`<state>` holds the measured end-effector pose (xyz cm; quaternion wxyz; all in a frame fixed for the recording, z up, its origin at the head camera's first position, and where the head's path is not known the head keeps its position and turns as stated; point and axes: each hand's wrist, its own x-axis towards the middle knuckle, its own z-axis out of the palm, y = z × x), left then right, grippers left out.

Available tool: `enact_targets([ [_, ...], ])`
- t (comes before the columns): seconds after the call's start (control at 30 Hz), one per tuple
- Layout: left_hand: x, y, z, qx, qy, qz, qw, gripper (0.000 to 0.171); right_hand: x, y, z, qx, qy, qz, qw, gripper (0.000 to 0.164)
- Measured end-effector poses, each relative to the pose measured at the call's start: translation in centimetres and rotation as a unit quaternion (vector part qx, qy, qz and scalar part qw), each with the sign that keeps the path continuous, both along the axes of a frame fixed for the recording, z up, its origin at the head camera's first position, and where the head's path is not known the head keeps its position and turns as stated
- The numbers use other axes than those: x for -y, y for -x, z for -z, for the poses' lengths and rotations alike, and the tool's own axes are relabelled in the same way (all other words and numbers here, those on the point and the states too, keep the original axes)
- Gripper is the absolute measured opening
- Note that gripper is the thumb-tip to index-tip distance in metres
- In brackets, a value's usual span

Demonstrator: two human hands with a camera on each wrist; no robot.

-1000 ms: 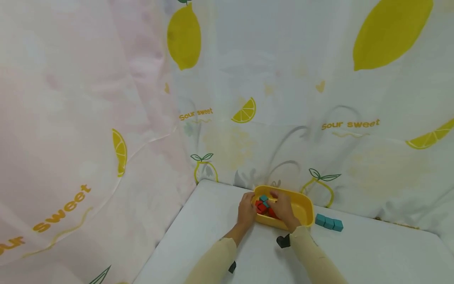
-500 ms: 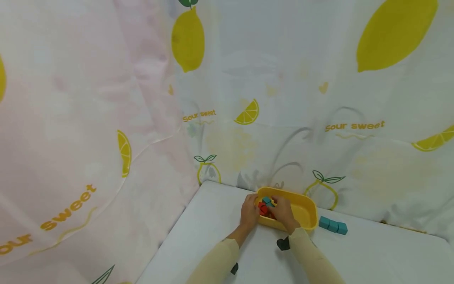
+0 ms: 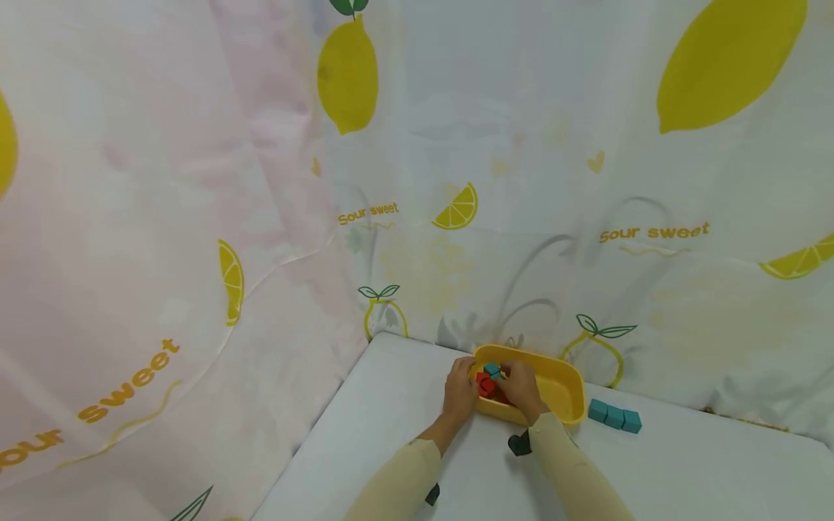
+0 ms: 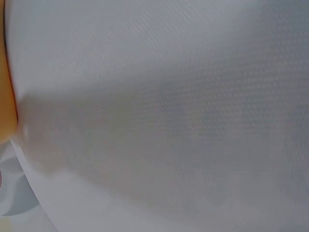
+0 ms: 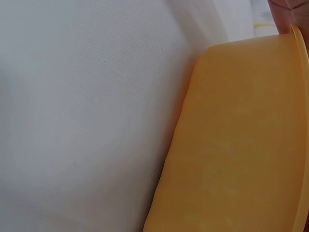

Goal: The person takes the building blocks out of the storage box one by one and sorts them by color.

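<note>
A yellow tub [image 3: 560,391] stands on the white table near the back curtain. Red blocks [image 3: 485,385] and teal blocks [image 3: 491,370] lie together in its left end. My left hand [image 3: 460,389] grips the tub's left end, fingers over the rim. Inside the tub, my right hand [image 3: 521,387] pinches a teal block between thumb and forefinger beside the red ones; the fingers partly cover it. The right wrist view shows the tub's outer wall [image 5: 241,140] close up, with part of the left hand [image 5: 289,12] at the rim. Only a sliver of the tub [image 4: 6,96] appears in the left wrist view.
A row of 3 teal blocks [image 3: 615,416] lies on the table right of the tub. The white table [image 3: 691,470] meets a lemon-print curtain [image 3: 521,181] at the back and left. Dark wrist pieces [image 3: 520,443] hang below both sleeves.
The whole scene has shifted slightly right and down in the head view. My right hand has moved a little left within the tub, towards the blocks. The left hand keeps its place on the rim.
</note>
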<state>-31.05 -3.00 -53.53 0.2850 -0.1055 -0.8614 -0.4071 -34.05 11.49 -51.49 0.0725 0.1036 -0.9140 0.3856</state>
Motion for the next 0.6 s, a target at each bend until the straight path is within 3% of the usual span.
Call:
enact_targets([
  [0.13, -0.13, -0.09, 0.09, 0.003, -0.005, -0.003, 1.0, 0.037, -0.12, 0.11, 0.35, -0.014, 0.003, 0.001, 1.0, 0.016],
  [0.4, 0.02, 0.03, 0.07, -0.023, -0.003, 0.001, 0.9997, 0.037, -0.15, -0.29, 0.05, 0.016, 0.004, 0.0, 1.0, 0.017],
  [0.6, 0.14, 0.07, 0.19, -0.029, 0.007, 0.0, 0.9996, 0.038, -0.14, -0.54, -0.2, 0.001, -0.002, 0.0, 1.0, 0.018],
])
